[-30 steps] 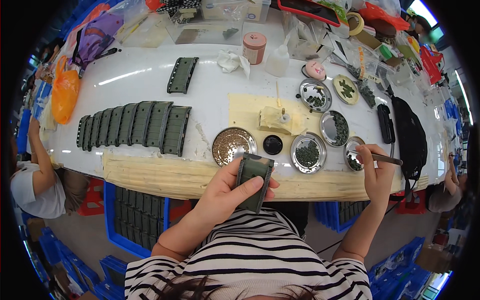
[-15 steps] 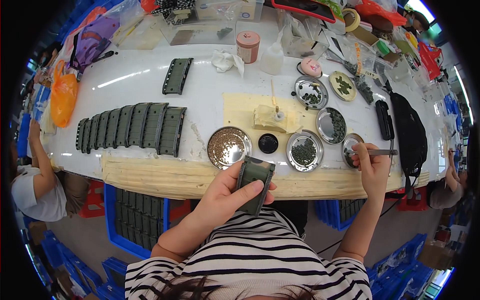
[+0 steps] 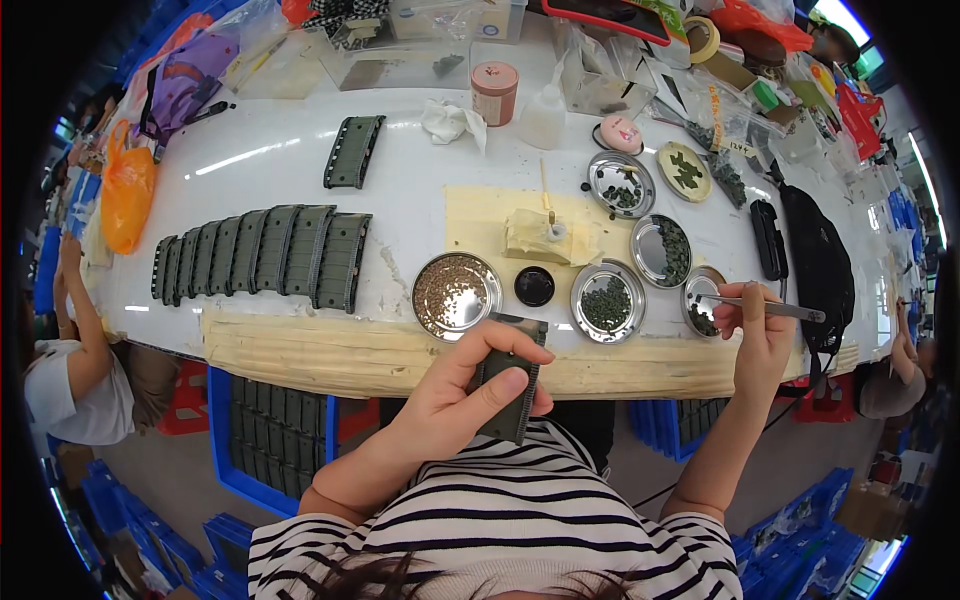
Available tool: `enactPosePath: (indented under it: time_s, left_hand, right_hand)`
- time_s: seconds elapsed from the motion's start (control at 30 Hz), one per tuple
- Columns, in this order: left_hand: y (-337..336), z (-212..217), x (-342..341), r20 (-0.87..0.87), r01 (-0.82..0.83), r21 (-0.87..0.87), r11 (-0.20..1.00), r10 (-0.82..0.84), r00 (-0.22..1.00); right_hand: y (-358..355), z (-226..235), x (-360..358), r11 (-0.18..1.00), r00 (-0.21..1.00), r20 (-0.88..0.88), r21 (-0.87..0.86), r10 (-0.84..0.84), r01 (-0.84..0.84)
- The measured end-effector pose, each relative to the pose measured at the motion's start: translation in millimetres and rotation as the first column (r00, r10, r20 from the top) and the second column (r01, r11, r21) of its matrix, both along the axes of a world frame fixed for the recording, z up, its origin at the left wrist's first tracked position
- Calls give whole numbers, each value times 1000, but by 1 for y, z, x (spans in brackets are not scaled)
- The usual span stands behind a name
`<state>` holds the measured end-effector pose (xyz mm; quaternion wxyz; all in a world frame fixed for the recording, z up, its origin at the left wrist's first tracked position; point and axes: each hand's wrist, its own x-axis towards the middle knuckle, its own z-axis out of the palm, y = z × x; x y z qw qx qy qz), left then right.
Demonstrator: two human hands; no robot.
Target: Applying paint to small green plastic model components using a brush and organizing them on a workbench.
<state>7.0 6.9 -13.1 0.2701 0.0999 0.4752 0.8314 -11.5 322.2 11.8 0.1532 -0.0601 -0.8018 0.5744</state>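
My left hand (image 3: 465, 385) is closed around a dark green ribbed panel (image 3: 512, 410), held upright in front of my striped shirt. Its fingers cover part of the panel's face. Pinched in my right hand (image 3: 757, 330) is a pair of metal tweezers (image 3: 785, 309). Their tips are over a small steel dish (image 3: 707, 275) of dark green bits at the right; whether they grip a piece is too small to tell. Left of it stand a steel dish of green bits (image 3: 607, 303), a small black pot (image 3: 534, 287) and a steel dish of brown bits (image 3: 455, 290).
A row of green panels (image 3: 262, 250) lies at the left, with a single panel (image 3: 354, 152) beyond it. A taped block (image 3: 540, 238) sits mid-table. At the right are a black pouch (image 3: 815, 265) and a black case (image 3: 768, 240). Below the table edge, a blue crate (image 3: 222, 450) holds more panels.
My left hand's index finger has come over the top of the panel, which is slightly lower and more covered. My right hand has shifted right and down, with the tweezers now tilted.
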Motion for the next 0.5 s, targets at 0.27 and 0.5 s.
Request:
enactPosePath:
  time_s: [0.27,0.5]
  left_hand:
    - [12,0,-7,62,152,62,986,-156,986]
    - [6,-3,-7,41,69,84,994,-73,996]
  right_hand:
    - [-104,23,7,850,907,-41,-331,420,-409]
    - [-118,12,-4,807,815,-118,-118,567,-578]
